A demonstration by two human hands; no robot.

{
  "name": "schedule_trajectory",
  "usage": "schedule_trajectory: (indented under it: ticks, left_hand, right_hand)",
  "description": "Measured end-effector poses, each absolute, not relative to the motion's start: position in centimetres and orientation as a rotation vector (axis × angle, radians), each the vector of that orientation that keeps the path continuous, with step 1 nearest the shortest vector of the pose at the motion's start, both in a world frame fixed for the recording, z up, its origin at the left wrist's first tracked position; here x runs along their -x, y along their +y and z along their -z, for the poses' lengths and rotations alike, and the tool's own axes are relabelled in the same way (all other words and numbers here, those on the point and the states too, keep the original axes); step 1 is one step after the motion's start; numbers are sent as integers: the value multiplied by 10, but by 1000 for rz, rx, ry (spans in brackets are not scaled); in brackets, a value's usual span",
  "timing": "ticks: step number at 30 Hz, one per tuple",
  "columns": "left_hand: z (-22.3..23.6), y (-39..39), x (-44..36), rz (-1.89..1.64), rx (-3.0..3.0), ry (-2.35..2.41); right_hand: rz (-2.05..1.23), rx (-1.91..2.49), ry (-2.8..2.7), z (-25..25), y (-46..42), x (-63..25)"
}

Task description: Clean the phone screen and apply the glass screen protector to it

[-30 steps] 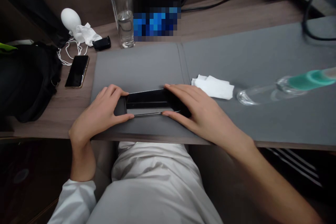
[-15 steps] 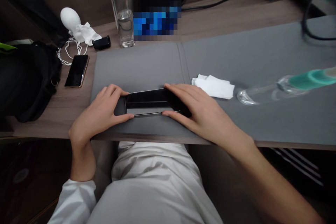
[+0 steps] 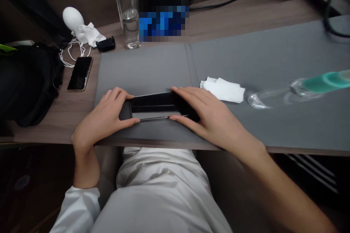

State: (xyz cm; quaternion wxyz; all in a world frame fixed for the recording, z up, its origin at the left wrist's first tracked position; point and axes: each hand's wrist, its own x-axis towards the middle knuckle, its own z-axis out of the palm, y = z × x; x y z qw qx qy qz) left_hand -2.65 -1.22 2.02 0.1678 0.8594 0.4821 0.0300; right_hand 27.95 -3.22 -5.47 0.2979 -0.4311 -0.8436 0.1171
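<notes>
A black smartphone (image 3: 153, 103) lies flat on the grey desk mat (image 3: 142, 69), near the mat's front edge. My left hand (image 3: 102, 116) grips its left end, fingers over the far side and thumb along the near edge. My right hand (image 3: 205, 113) covers its right end in the same way. A thin metal strip (image 3: 155, 118) runs along the near edge between my thumbs. A pale band lies between it and the phone's dark upper part. The hands hide both ends of the phone.
A folded white tissue (image 3: 222, 90) and a clear bottle with a teal band (image 3: 276, 96) lie on the mat to the right. Behind stand a glass flask (image 3: 130, 25) and a white egg-shaped object (image 3: 72, 20). Another phone (image 3: 80, 74) and a black bag (image 3: 32, 83) are on the left.
The dark cable at the top right sits farther right. My hands and the black smartphone have not moved.
</notes>
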Motion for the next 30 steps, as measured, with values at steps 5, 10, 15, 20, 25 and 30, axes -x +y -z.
schedule_trajectory:
  ticks: [5,10,15,20,25,30]
  left_hand:
    - [-20,-11,27,-81,-2430,1372]
    - [-21,-13,26,-74,-2420,1386]
    - [-22,-14,25,-75,-2428,1391]
    - [-22,-13,25,-75,-2431,1387]
    - [-23,-13,25,-72,-2427,1390]
    - [-22,-14,25,-70,-2442,1394]
  right_hand:
    - [-307,1150,-2241,55,-32,-279]
    - [-295,1140,-2244,55,-33,-280]
    - [-301,1146,-2242,55,-33,-279]
    - [-300,1145,-2243,55,-33,-279]
    - [-283,1137,-2242,56,-33,-278]
    - [-278,1127,-2245,56,-32,-279]
